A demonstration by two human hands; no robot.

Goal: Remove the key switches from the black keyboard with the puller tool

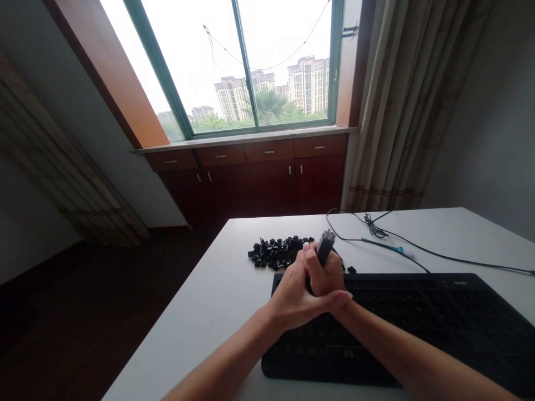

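Over the left part of a black keyboard (pixel 418 317), my two hands are pressed together. My right hand (pixel 330 275) is closed around a short dark tool (pixel 325 248) with a clear or metallic end pointing up; its lower part is hidden, and its exact kind is unclear. My left hand (pixel 288 298) wraps around the right hand, its thumb lying across the right wrist. Behind the hands, a pile of black keycaps (pixel 271 253) lies on the white table, partly hidden by them. One loose keycap (pixel 351 269) sits by the keyboard's back edge.
A thin blue brush (pixel 382 245) with a pale end lies behind the keyboard, beside a black cable (pixel 455 260) that is partly bundled. The white table (pixel 196 312) has its left edge near my left arm. Red-brown cabinets (pixel 259 184) stand beneath the window.
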